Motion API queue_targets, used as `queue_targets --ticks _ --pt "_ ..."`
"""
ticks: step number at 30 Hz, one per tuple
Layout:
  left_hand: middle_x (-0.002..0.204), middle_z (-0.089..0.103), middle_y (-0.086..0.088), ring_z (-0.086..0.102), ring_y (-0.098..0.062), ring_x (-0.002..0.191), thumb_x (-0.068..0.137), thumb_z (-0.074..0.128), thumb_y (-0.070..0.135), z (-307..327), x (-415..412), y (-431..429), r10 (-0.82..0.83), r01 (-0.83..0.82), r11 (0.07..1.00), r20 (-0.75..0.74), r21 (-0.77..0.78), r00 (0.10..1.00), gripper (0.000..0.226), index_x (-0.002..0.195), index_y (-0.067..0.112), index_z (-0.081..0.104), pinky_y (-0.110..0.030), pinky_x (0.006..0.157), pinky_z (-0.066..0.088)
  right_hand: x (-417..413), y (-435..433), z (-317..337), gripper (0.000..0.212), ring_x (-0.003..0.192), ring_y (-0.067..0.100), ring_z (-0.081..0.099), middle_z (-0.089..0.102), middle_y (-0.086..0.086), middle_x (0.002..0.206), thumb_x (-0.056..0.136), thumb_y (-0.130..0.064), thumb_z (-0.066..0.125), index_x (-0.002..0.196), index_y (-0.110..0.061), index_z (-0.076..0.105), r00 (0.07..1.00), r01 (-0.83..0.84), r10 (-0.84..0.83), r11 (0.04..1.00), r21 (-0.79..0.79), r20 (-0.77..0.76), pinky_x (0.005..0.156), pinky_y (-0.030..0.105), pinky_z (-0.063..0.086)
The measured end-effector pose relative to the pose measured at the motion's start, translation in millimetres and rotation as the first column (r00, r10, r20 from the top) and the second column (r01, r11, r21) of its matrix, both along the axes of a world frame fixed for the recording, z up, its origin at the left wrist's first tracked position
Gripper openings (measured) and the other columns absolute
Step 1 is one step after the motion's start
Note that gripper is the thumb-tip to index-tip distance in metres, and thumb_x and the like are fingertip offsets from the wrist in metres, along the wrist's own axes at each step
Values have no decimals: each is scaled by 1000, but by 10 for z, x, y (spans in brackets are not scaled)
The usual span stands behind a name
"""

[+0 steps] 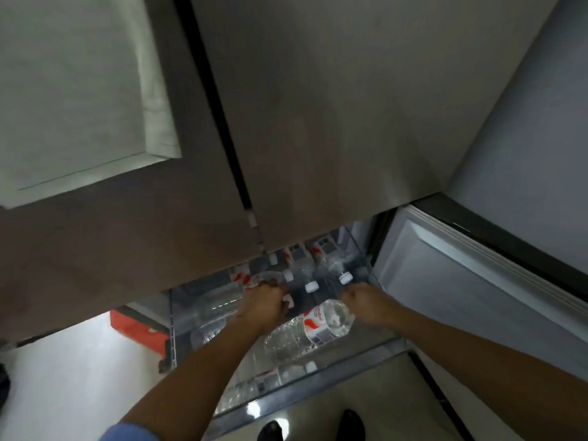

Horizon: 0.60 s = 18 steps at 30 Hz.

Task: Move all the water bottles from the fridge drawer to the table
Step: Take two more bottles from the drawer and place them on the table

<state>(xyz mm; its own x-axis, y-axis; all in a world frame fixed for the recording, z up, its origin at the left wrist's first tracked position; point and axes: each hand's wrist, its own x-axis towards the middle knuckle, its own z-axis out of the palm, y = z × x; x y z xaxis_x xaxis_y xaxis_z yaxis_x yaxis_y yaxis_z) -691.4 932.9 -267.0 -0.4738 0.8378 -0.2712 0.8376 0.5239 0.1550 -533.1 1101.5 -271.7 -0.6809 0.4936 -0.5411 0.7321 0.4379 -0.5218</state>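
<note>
The fridge drawer (318, 381) is pulled out below the closed grey fridge doors and holds several clear water bottles with white caps and red-and-white labels. My left hand (265, 305) reaches into the drawer's middle, its fingers closed around a bottle (254, 280) near its neck. My right hand (366, 305) is closed by the right side, just past a lying bottle (321, 324); what it holds is hidden. Upright bottles (331, 265) stand at the back.
The grey fridge doors (318, 122) fill the upper view. A lower door or panel (461, 281) stands open to the right. A red object (140, 326) sits on the pale floor to the left. My dark shoes (273, 431) are by the drawer front.
</note>
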Motion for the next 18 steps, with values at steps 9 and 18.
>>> queue_targets --ticks 9,18 --pt "135 48 -12 42 -30 125 94 48 32 -295 188 244 -155 100 960 -200 -262 967 42 134 19 43 -39 101 34 396 113 109 38 91 21 61 67 5 103 91 -55 51 98 -19 60 985 -1 16 996 85 -172 71 27 42" --pt "132 49 -13 56 -30 110 91 52 35 229 342 -52 119 -134 990 -269 -39 956 48 133 13 40 -37 81 48 249 -32 228 21 78 17 60 59 -5 84 89 -53 52 88 -33 49 923 -64 165 957 283 -348 63 28 45"
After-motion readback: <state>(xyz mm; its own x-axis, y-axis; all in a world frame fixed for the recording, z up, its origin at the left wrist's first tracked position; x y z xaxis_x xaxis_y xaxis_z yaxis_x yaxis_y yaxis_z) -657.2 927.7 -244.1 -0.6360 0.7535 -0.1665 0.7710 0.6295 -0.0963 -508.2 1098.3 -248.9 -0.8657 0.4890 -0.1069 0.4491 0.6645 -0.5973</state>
